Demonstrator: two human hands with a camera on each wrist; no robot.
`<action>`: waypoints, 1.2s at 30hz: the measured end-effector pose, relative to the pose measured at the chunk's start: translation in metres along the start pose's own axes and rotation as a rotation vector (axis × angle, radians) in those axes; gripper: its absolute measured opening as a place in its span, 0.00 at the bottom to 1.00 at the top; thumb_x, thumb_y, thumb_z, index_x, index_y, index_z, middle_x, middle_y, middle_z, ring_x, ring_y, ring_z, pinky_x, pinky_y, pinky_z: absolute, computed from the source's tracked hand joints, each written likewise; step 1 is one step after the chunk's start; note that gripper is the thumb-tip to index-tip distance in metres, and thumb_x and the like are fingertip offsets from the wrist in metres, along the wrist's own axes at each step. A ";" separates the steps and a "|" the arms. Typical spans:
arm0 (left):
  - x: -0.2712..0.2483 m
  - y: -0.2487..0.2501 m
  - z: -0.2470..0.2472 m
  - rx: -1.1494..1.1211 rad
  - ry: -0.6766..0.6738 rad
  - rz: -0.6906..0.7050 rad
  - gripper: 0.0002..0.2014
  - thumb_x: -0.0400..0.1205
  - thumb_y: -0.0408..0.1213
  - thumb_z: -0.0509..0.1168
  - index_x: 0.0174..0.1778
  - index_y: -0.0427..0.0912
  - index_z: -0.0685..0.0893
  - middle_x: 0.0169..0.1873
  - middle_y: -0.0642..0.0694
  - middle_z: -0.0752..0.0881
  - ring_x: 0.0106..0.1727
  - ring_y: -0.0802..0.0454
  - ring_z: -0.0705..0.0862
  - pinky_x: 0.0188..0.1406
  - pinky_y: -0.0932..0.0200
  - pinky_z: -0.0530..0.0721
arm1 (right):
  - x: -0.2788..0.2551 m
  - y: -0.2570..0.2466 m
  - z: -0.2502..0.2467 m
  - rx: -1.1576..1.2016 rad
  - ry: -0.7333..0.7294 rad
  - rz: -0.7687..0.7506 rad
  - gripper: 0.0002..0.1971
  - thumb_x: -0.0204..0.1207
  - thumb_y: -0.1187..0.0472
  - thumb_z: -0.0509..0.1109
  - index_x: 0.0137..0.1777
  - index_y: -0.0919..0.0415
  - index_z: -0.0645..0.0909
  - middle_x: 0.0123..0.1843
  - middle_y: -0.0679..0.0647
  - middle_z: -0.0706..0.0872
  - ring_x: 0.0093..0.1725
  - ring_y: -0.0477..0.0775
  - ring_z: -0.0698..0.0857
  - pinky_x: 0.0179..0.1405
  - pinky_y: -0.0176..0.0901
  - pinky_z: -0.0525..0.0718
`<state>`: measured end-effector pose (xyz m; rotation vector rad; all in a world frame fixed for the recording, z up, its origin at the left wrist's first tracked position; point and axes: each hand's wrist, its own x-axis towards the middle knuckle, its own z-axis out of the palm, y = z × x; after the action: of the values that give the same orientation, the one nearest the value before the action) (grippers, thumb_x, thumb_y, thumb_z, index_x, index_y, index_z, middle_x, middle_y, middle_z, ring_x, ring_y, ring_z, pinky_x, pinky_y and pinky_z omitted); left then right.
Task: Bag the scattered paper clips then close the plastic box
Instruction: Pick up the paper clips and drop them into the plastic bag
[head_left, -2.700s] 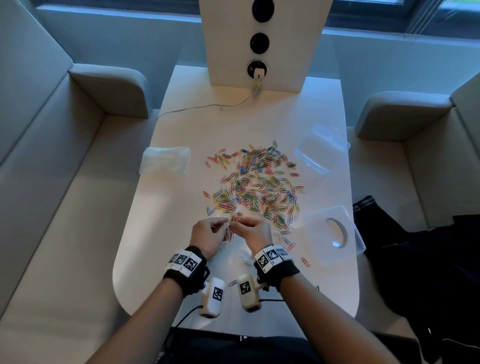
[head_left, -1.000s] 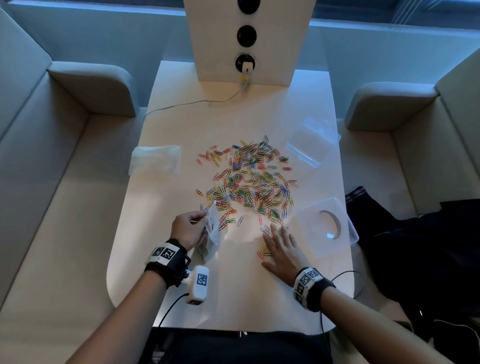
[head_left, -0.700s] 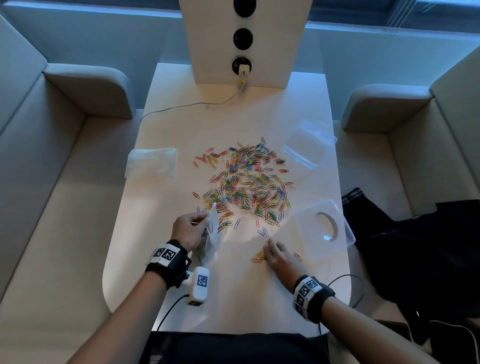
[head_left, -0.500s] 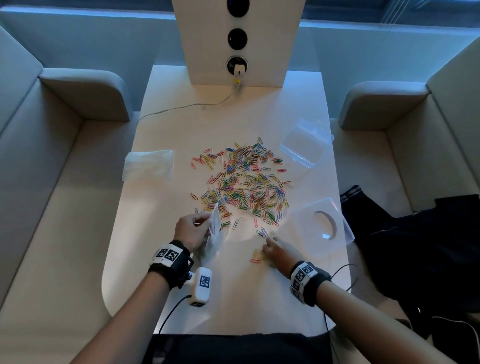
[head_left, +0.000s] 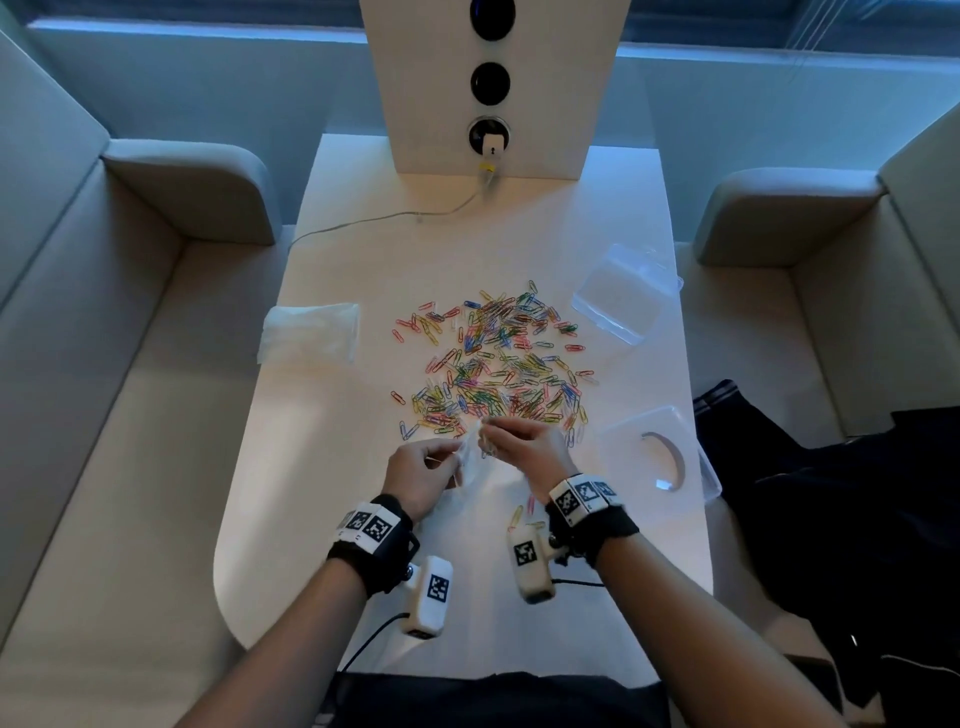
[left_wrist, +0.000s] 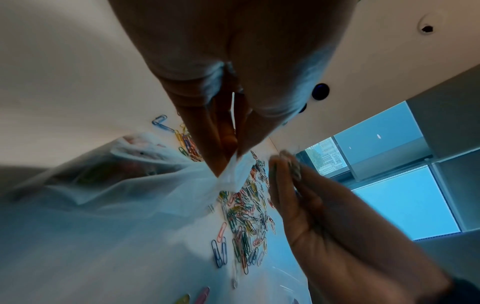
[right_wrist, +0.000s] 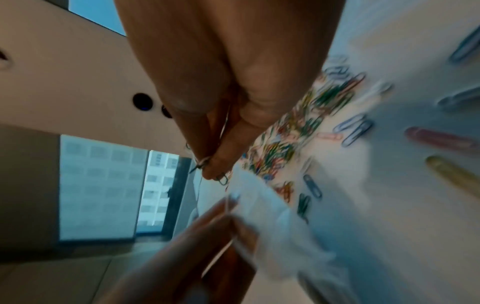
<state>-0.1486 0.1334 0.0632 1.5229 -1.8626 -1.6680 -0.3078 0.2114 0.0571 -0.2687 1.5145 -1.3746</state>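
Note:
Coloured paper clips (head_left: 493, 358) lie scattered in a wide heap on the middle of the white table (head_left: 322, 519). My left hand (head_left: 423, 475) pinches the rim of a small clear plastic bag (head_left: 470, 457) (left_wrist: 231, 174) just in front of the heap. My right hand (head_left: 519, 441) pinches several paper clips (right_wrist: 207, 164) at the bag's mouth. The clear plastic box base (head_left: 626, 293) lies at the far right. Its lid (head_left: 660, 460) sits at the near right edge.
A stack of clear bags (head_left: 311, 332) lies at the table's left side. Two loose clips (head_left: 522, 512) lie near my right wrist. A cable (head_left: 389, 218) runs from the socket panel (head_left: 493, 88) at the back. Sofa seats flank the table; dark clothing (head_left: 831, 519) lies right.
My right hand gathered clips from the table near the lid, lifted them and moved left to the bag's mouth. My left hand kept holding the bag.

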 end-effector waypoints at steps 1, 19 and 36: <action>-0.001 0.000 0.002 0.001 -0.005 0.006 0.11 0.82 0.29 0.68 0.58 0.40 0.90 0.35 0.41 0.91 0.30 0.54 0.84 0.28 0.67 0.81 | -0.001 0.000 0.009 -0.043 -0.004 -0.022 0.08 0.73 0.68 0.79 0.52 0.66 0.90 0.48 0.61 0.93 0.49 0.56 0.92 0.54 0.44 0.90; 0.007 -0.007 -0.001 -0.056 0.041 0.035 0.11 0.82 0.28 0.68 0.55 0.45 0.92 0.43 0.44 0.93 0.43 0.47 0.91 0.47 0.57 0.91 | -0.017 0.014 0.043 -0.806 -0.027 -0.091 0.17 0.81 0.71 0.62 0.61 0.55 0.86 0.60 0.53 0.88 0.59 0.49 0.85 0.54 0.32 0.77; 0.023 -0.034 -0.037 -0.174 0.097 -0.057 0.11 0.79 0.29 0.72 0.52 0.50 0.92 0.52 0.51 0.91 0.56 0.47 0.89 0.58 0.42 0.89 | -0.067 0.076 -0.078 -1.317 0.253 0.294 0.61 0.54 0.50 0.90 0.81 0.60 0.53 0.70 0.60 0.63 0.70 0.67 0.74 0.71 0.57 0.78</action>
<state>-0.1136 0.0994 0.0370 1.5688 -1.5952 -1.6983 -0.3044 0.3320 0.0146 -0.6438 2.3758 -0.0071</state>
